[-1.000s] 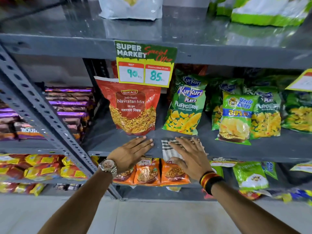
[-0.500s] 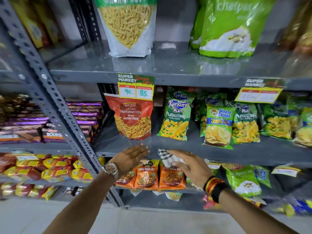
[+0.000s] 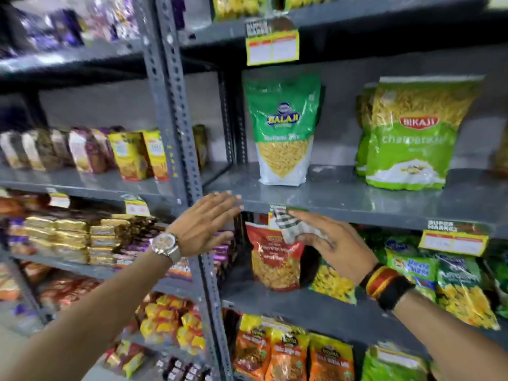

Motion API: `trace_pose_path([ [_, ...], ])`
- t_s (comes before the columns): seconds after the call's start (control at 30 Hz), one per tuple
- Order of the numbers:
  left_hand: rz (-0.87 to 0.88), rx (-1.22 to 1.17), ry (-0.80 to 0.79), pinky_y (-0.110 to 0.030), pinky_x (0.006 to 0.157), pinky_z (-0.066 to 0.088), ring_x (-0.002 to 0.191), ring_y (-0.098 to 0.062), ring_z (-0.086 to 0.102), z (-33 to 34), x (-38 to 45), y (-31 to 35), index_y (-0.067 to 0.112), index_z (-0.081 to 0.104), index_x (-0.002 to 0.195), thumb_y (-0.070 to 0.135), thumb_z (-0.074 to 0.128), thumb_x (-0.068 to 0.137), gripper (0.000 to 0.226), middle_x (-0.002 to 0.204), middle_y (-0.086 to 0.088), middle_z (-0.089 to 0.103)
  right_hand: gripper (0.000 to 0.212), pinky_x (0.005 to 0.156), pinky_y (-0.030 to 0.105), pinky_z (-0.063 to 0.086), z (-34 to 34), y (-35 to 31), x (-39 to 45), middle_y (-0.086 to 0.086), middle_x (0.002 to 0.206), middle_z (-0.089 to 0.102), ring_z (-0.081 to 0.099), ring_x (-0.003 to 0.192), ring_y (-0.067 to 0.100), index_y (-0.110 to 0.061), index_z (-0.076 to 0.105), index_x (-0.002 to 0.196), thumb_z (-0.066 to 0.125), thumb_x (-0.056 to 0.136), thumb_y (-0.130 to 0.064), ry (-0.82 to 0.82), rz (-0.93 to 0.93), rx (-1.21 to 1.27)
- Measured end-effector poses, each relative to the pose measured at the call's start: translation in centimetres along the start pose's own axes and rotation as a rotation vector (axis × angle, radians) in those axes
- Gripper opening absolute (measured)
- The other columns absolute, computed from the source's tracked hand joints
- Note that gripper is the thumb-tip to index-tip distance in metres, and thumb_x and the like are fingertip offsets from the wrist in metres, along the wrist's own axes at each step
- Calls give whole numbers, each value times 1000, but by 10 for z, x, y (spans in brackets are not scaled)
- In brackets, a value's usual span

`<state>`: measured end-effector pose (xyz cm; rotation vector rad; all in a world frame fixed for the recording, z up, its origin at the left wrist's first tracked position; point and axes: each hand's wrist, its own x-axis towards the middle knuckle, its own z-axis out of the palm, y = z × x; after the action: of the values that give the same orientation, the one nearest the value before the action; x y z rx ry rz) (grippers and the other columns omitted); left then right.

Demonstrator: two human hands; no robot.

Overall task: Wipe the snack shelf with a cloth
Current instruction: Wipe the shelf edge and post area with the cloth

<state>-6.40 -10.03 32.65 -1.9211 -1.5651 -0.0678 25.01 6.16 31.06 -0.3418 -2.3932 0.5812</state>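
Note:
A grey metal snack shelf (image 3: 357, 200) runs across the middle of the view. My right hand (image 3: 332, 243) holds a checked cloth (image 3: 288, 226) bunched in its fingers, just below the shelf's front edge and in front of a red snack bag (image 3: 270, 259). My left hand (image 3: 206, 224) is flat with its fingers apart, and the fingertips are at the shelf's front edge beside the upright post (image 3: 176, 105). A green and white Balaji bag (image 3: 283, 127) and a green Bikaji bag (image 3: 409, 133) stand on the shelf.
Yellow price tags (image 3: 272, 46) (image 3: 453, 242) hang from the shelf edges. Green puff bags (image 3: 461, 287) fill the shelf below, orange packets (image 3: 288, 358) the one under that. Left of the post, shelves hold biscuit packs (image 3: 82, 149) and gold-wrapped bars (image 3: 74, 237).
Both hands have left the lower shelf and risen to the front edge of the shelf above. The cloth went from pressed flat under my right hand to bunched in its fingers. The view tilted upward.

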Motion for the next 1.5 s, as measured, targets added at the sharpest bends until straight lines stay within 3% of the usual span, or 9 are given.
trace_pose_path([
  [0.33,158,310,123,-56,122,20,151,-36,25,-61,55,-176,8,37,154,47,32,105,63,161,-17,34,44,110,31,34,38,-55,191,2,148,50,44,138,21,-28,47,142,55,99,-24,28,73,-202],
  [0.47,279,399,136,-54,125,13,154,-35,17,-60,72,-214,8,34,155,51,23,106,66,164,-17,26,41,99,35,44,72,-54,256,7,139,58,56,125,28,-27,48,139,54,98,-26,-19,158,-290],
  [0.73,390,500,247,-52,126,5,154,-32,16,-43,85,-239,11,38,154,46,27,104,62,165,-13,27,43,95,29,42,105,-23,367,12,136,60,57,123,32,-28,51,137,58,95,-29,24,339,-309],
  [0.9,389,485,266,-53,126,9,153,-33,20,-39,86,-242,10,46,149,44,24,105,60,164,-13,31,22,76,28,41,127,11,417,10,113,68,64,102,30,-26,64,110,56,90,-29,38,447,-355],
  [1.0,395,480,287,-54,125,11,153,-34,21,-38,86,-243,9,47,147,43,25,105,59,163,-13,31,22,82,36,49,141,56,445,3,108,70,64,95,27,-34,63,93,51,80,-48,42,553,-382],
  [1.13,401,482,293,-55,125,12,153,-34,21,-36,87,-243,9,47,148,43,28,105,58,164,-12,29,38,92,44,48,165,123,472,4,119,68,64,108,31,-31,66,109,58,75,-46,-89,645,-456],
  [1.3,390,474,302,-55,125,12,153,-34,22,-37,87,-243,9,47,148,43,28,106,57,164,-12,30,48,97,46,45,165,52,439,3,127,62,59,111,26,-30,61,119,49,78,-52,-241,537,-387],
  [1.4,383,488,283,-56,124,13,152,-35,23,-38,86,-242,8,46,148,43,29,105,58,163,-13,31,33,89,31,41,165,23,410,6,119,61,55,105,21,-14,59,121,48,94,-30,-317,375,-368],
  [1.5,376,499,274,-56,124,13,152,-35,23,-39,85,-240,8,47,147,43,28,105,58,163,-14,31,23,93,30,40,163,8,377,5,127,60,55,113,21,-20,62,117,51,97,-20,-374,222,-310],
])
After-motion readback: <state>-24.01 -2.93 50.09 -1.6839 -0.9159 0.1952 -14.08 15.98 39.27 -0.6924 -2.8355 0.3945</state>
